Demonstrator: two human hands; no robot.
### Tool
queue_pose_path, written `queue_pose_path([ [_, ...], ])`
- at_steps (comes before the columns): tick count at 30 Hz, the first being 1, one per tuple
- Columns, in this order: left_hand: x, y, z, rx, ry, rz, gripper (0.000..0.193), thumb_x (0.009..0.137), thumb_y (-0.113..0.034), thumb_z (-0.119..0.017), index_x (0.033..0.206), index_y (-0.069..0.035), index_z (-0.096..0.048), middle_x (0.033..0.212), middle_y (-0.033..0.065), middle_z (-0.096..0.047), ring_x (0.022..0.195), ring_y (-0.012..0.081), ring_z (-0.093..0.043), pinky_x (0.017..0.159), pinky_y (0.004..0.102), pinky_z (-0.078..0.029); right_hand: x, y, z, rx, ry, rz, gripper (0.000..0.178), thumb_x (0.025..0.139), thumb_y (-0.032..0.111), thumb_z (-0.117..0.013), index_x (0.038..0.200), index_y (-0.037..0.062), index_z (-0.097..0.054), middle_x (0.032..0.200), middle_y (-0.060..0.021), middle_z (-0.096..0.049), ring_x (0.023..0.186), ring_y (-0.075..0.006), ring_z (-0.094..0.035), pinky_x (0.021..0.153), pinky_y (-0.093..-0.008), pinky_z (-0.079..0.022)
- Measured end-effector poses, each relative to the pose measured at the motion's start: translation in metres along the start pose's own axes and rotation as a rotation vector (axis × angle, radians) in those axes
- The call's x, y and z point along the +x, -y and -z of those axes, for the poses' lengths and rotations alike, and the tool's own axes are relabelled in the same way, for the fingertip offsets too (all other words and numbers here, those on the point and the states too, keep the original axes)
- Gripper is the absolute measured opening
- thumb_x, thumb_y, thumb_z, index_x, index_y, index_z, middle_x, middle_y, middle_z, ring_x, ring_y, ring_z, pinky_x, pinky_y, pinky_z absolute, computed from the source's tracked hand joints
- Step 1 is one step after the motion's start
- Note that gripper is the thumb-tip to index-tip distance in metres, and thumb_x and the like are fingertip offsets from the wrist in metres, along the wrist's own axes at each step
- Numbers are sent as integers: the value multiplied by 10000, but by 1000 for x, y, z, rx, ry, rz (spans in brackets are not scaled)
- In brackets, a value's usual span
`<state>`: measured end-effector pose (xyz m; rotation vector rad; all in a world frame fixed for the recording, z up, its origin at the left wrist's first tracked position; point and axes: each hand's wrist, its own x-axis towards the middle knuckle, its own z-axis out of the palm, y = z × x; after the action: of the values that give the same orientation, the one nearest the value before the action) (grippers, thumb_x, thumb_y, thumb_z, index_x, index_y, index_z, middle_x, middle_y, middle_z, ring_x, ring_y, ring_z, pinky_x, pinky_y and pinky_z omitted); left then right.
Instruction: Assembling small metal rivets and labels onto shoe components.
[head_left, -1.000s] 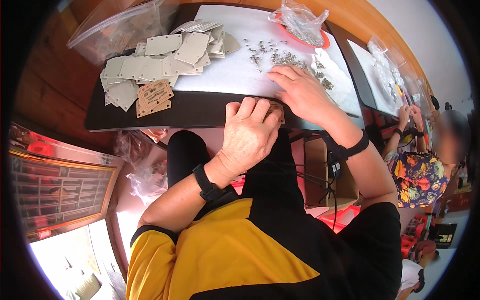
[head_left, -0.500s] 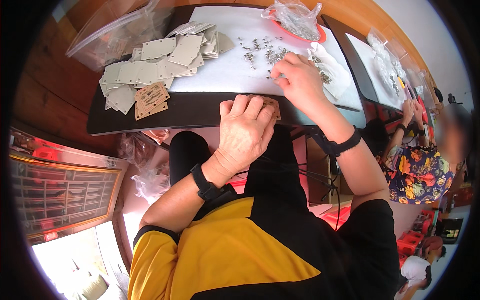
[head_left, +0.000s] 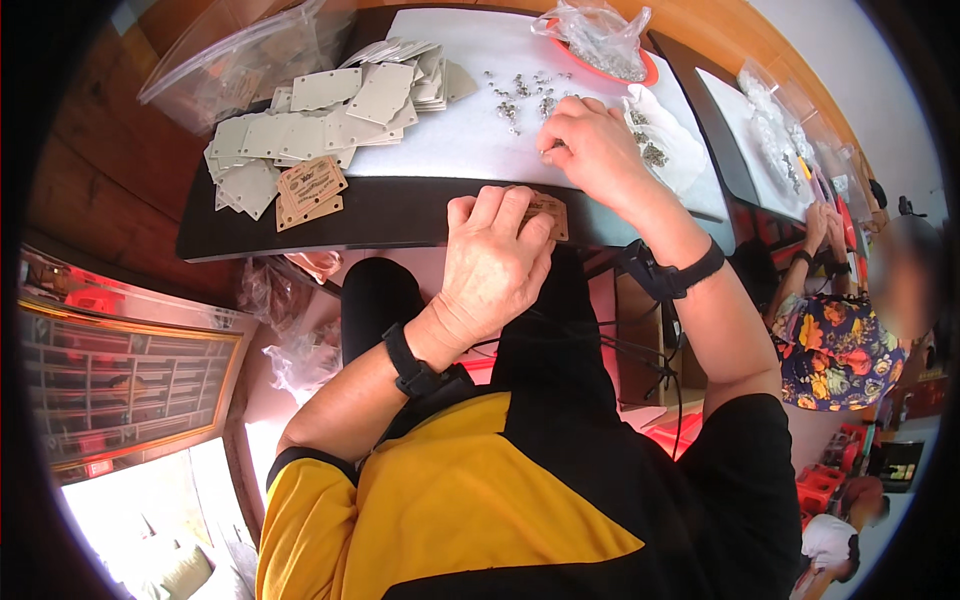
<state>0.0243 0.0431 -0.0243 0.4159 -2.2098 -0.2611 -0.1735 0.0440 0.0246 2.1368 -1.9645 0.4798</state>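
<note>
At the near edge of the black table, my left hand (head_left: 497,258) presses its curled fingers down on a brown printed card (head_left: 551,213), which shows to the right of the fingers. My right hand (head_left: 597,150) hovers over the white sheet with thumb and fingertips pinched together. Whatever is between those fingertips, if anything, is hidden. Just beyond it lie scattered small metal pieces (head_left: 520,88), shiny and round. To the left, a few brown printed cards (head_left: 312,186) overlap beside a spread pile of pale grey cards with small holes (head_left: 270,137).
A red tray (head_left: 648,72) with a plastic bag of metal pieces stands at the back. Darker small pieces lie on a white cloth (head_left: 672,150) at right. A clear plastic bag (head_left: 215,80) sits back left. Another person (head_left: 840,340) works at the table on the right.
My right hand has shifted slightly left and nearer me over the white sheet, fingers still pinched. My left hand stays on the brown card, more of which now shows.
</note>
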Motion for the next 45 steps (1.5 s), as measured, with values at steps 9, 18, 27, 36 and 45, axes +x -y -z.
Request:
queue_pose_path([
  [9,-8,-2,9,16,-49,-39,311,714,-119,-722,1010,-77,-637,1112,87,-572,1050,301,-543,856,417,-379,-4,7,-3,-160,-27,51,59,793,30,-586,809,87,-592,921,-34,-570,959,-263,-544,815,-393,-370],
  [18,-13,-3,1,7,28,-79,405,695,-98,-728,1087,-75,-632,1128,81,-569,1051,292,-541,893,437,-378,-32,21,29,400,65,-246,38,778,83,-628,806,59,-634,732,-102,-635,687,-272,-616,627,-377,-457],
  [27,-9,-6,-9,51,-14,-74,389,681,-136,-747,1057,-128,-647,1053,46,-555,979,257,-529,844,426,-366,-56,2,35,824,319,-574,43,813,47,-628,791,11,-622,659,-4,-571,475,-68,-455,421,-231,-356],
  [36,-4,-6,-16,51,-34,-27,276,697,-134,-743,966,-160,-690,1060,20,-575,953,234,-526,808,395,-367,-50,4,34,798,371,-616,57,808,50,-642,799,-7,-646,629,-24,-561,426,-88,-437,386,-253,-355],
  [45,-5,-7,-16,53,-38,-38,256,705,-130,-739,956,-148,-691,1048,2,-597,961,228,-533,824,381,-368,-49,3,35,816,401,-590,62,813,54,-643,800,-6,-647,616,-19,-558,414,-82,-431,381,-251,-346],
])
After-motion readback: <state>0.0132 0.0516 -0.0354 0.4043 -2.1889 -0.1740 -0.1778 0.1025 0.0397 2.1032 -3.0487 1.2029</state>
